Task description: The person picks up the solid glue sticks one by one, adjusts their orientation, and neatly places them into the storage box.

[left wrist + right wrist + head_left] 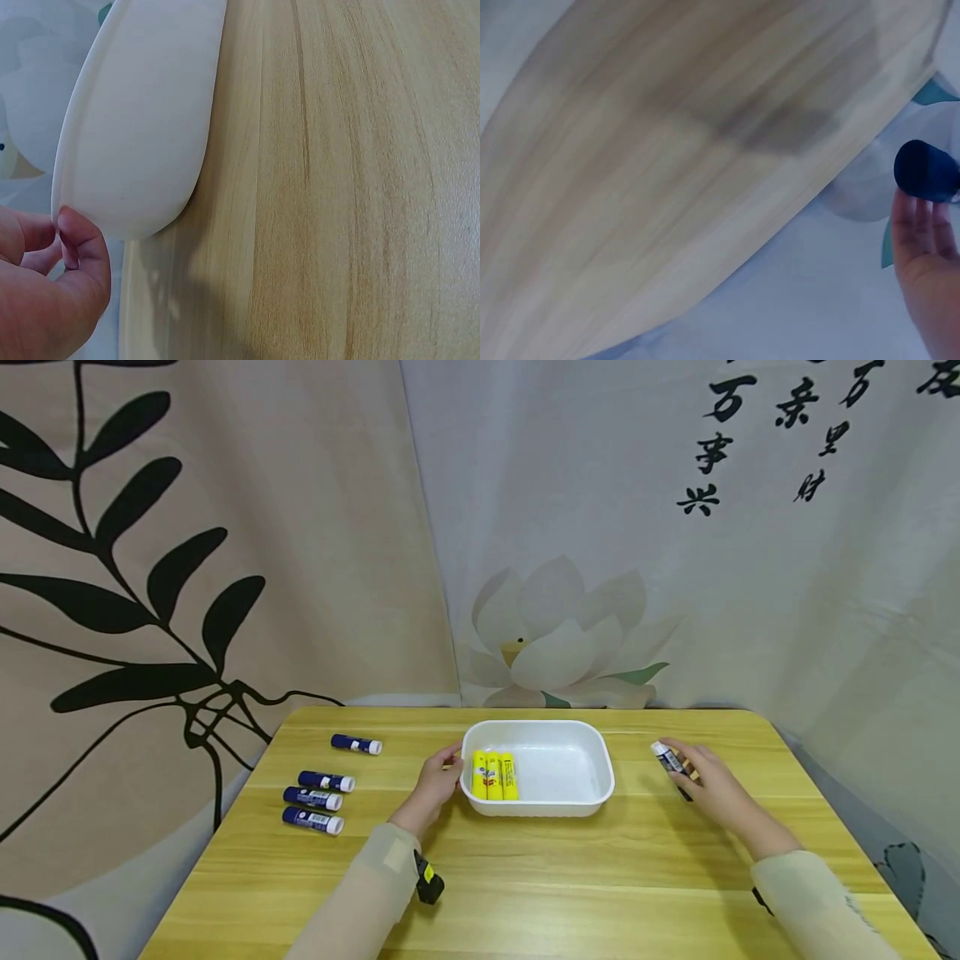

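Note:
With thumb and fingers my left hand (pixel 437 783) pinches the left rim of a white plastic tray (pixel 558 808). The left wrist view shows the fingertips (pixel 69 217) right at the edge of the tray (pixel 142 120). Three yellow tubes (pixel 494 776) lie side by side in the tray's left part. Off to the right of the tray, my right hand (pixel 708 785) holds a dark blue glue stick (pixel 672 762), its white cap pointing up and left. From the right wrist, the glue stick's dark blue end (pixel 922 171) shows above the fingers of the right hand (pixel 930 262).
Several dark blue glue sticks with white caps lie left of the tray; one (pixel 356 744) is farther back than the others (pixel 312 798). The wooden table (pixel 555 893) ends at a printed curtain (pixel 337 527) close behind the tray.

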`<state>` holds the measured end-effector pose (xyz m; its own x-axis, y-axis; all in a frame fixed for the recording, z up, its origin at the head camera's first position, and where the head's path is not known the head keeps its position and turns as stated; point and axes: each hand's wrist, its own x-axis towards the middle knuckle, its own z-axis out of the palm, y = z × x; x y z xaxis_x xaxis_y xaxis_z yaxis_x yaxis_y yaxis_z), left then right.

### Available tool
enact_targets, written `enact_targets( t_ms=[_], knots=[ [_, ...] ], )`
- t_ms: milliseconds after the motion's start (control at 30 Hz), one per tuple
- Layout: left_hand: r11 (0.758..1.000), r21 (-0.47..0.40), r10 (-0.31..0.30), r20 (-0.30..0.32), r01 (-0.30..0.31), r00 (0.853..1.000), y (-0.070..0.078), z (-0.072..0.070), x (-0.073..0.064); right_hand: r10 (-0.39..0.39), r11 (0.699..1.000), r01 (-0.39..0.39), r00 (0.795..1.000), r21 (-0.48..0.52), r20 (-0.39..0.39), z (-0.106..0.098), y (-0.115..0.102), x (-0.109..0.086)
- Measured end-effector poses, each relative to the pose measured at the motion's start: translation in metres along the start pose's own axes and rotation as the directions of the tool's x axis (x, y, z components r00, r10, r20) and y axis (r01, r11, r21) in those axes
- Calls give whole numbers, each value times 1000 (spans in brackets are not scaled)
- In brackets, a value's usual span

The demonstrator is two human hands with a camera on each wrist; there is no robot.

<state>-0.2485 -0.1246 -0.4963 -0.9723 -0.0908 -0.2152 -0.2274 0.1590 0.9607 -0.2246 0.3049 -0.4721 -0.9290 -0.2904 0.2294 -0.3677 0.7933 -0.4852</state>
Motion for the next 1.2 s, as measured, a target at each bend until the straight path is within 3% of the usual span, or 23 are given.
enact_targets(
  t_ms=[167,300,367,567,667,833,1033,1200],
  knots=[
    [1000,-2,-5,4,5,1000,-1,0,0,93,986,-91,996,139,-9,3,-15,6],
    [1000,-11,-4,7,5,1000,-1,-1,-2,188,949,-184,982,256,9,5,-27,9],
    [1000,-15,2,7,-2,1000,0,-1,-3,241,916,-238,970,324,31,6,-33,12],
    [1000,-16,20,7,-20,1000,1,-1,-4,329,767,-319,940,557,86,10,-51,23],
    [1000,-23,7,9,-7,1000,1,-1,-3,328,733,-315,940,603,92,15,-62,28],
    [1000,-17,2,13,-2,1000,-1,-2,-1,307,733,-290,948,615,82,27,-80,35],
    [1000,-19,-3,15,3,1000,-1,-1,1,285,778,-264,957,570,54,43,-98,44],
    [999,-32,2,10,-2,1000,-3,-1,3,273,799,-265,960,540,67,56,-114,51]
  ],
)
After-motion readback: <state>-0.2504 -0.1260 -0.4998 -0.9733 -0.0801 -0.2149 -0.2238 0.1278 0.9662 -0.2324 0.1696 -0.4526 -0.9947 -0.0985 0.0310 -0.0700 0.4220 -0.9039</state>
